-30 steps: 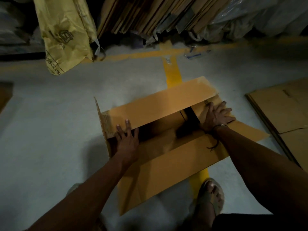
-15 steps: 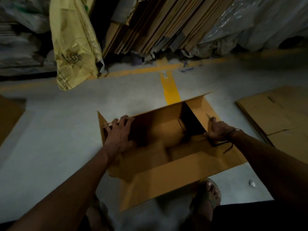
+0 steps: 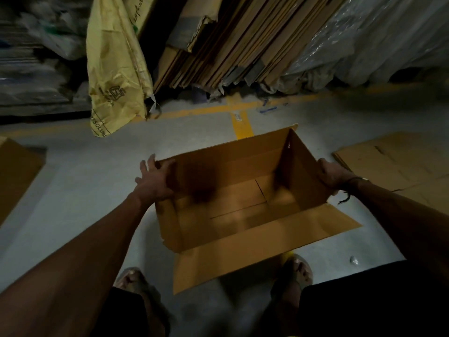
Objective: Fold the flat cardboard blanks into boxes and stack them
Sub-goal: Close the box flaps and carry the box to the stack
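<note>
Box: a brown cardboard box (image 3: 243, 203) stands opened into a rectangular tube on the grey floor (image 3: 85, 181), at the frame's centre, between the person's two feet.
Box look: plain tan walls, the inside in shadow at the left; bottom flaps lie folded in, with seams showing across the base.
Near flap: one long top flap (image 3: 255, 254) hangs outward toward 6 o'clock; the far-right corner is slightly ragged.
Left hand: the left hand (image 3: 153, 183) is at the box's 9 o'clock wall, thumb hooked over the rim inside, fingers spread on the outside, gripping the wall.
Right hand: the right hand (image 3: 332, 175) clasps the 3 o'clock wall, fingers curled round its edge.
Flat blanks: flat cardboard sheets (image 3: 401, 164) lie on the floor at 3 o'clock; more blanks (image 3: 243, 42) lean upright at 12 o'clock.
Yellow sack: a yellow sack (image 3: 114, 69) hangs at 11 o'clock.
</note>
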The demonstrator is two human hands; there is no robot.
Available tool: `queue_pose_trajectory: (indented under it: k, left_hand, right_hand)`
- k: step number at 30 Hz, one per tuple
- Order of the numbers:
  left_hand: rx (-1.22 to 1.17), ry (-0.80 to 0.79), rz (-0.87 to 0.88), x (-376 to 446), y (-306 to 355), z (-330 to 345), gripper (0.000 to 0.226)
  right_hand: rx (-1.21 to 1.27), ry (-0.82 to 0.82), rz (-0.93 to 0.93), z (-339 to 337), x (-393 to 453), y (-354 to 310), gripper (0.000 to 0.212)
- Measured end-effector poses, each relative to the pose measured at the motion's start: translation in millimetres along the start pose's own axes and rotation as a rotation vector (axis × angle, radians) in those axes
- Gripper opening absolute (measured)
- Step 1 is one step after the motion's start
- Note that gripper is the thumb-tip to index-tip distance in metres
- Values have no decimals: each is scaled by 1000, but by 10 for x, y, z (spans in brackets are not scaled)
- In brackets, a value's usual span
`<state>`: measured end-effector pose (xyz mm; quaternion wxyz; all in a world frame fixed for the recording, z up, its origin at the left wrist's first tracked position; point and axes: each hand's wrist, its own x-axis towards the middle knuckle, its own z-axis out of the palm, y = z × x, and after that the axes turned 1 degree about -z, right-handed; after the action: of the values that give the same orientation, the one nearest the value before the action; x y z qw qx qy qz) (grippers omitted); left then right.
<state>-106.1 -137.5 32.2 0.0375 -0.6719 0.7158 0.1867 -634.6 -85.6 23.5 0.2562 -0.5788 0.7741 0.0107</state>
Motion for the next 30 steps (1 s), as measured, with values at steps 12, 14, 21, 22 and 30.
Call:
queue_pose_trajectory:
  k: [12, 14, 21, 22, 30]
  left_hand:
    - [-335, -70, -189, -141, -24, 69, 54]
    - [-322, -45, -150, -188, 15, 78, 58]
    - [-178, 83, 7, -242, 442, 113, 70]
    - [-210, 129, 47, -261, 565, 93, 66]
    - [-879, 22, 162, -539, 1452, -317, 43]
  right_hand:
    - [128, 83, 41, -124, -133, -82, 30]
    - [137, 106, 25, -145, -180, -140, 28]
    - [25, 262, -155, -237, -334, -742, 29]
    - [-13, 287, -198, -252, -351, -842, 28]
    - [-46, 491, -418, -442, -669, -1605, 23]
